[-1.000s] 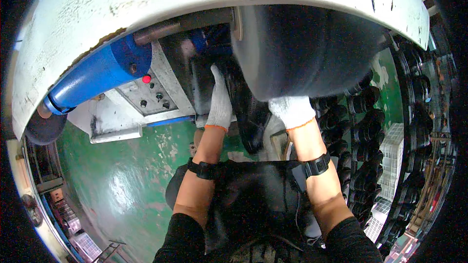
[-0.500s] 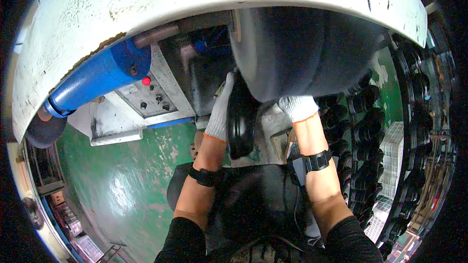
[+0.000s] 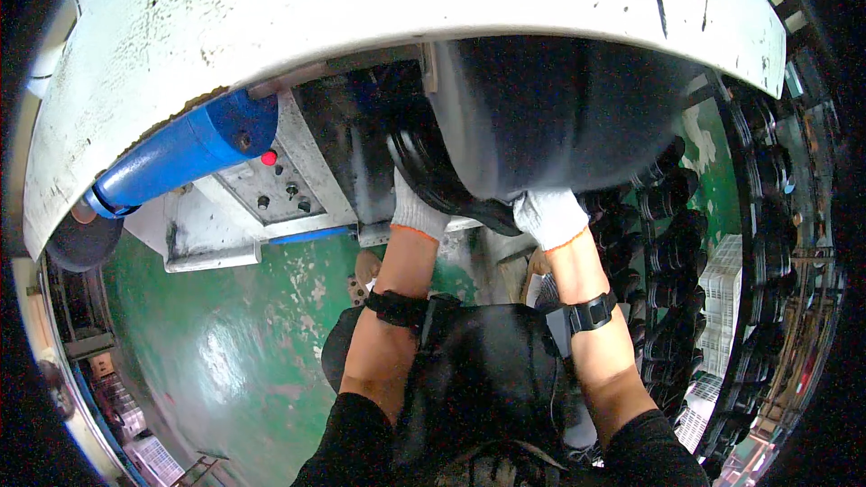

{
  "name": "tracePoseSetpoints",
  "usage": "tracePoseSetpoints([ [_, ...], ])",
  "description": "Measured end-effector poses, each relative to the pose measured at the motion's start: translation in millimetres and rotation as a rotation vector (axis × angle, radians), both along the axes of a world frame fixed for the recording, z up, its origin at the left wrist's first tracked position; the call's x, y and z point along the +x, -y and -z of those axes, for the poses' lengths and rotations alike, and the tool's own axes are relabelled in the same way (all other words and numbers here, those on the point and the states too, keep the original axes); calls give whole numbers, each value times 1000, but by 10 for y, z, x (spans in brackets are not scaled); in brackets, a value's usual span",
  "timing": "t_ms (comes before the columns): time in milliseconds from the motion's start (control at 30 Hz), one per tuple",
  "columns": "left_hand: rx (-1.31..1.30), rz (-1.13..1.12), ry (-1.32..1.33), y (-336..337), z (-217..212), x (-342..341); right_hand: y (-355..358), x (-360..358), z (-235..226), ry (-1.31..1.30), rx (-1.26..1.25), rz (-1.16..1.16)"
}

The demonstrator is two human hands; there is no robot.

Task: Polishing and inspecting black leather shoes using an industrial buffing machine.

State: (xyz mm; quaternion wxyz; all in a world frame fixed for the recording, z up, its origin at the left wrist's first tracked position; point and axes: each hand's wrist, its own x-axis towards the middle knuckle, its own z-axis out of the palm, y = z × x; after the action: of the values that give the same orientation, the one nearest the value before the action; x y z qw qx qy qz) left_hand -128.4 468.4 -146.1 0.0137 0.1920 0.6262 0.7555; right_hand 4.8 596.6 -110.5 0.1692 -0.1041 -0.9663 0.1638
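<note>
A black round disc-shaped part [image 3: 444,182] is held edge-on in front of a large machine. My left hand [image 3: 416,211], in a white knit glove, grips its lower left rim. My right hand [image 3: 550,216], also gloved, grips its lower right rim. Above the disc a big dark cylindrical housing [image 3: 559,117] of the machine hangs over both hands and hides the disc's upper part. Both wrists wear black straps.
A white curved machine hood [image 3: 361,27] spans the top. At the left are a blue cylinder [image 3: 180,155] and a grey control panel [image 3: 275,188] with a red button. Racks of black round parts [image 3: 667,252] stand at the right. The floor [image 3: 225,343] is green.
The black disc has come up from between my forearms to the machine's opening. Both hands have risen with it and now hold it by its lower rim.
</note>
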Motion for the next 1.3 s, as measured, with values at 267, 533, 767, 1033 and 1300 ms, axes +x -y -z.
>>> tracePoseSetpoints([
  [267, 973, 314, 974, 357, -735, -174, 573, -413, -367, 10, 487, -4],
  [533, 768, 285, 1027, 228, -696, -19, 497, -532, -248, -257, -155, 217],
  [767, 737, 327, 855, -218, 229, 140, 241, -230, -663, -17, 235, 298],
  [1033, 661, 364, 936, -611, -4, 500, -61, -43, -901, -193, 412, 286],
  [1300, 1307, 774, 979, -144, -32, 397, 324, -128, -776, -209, 106, 254],
])
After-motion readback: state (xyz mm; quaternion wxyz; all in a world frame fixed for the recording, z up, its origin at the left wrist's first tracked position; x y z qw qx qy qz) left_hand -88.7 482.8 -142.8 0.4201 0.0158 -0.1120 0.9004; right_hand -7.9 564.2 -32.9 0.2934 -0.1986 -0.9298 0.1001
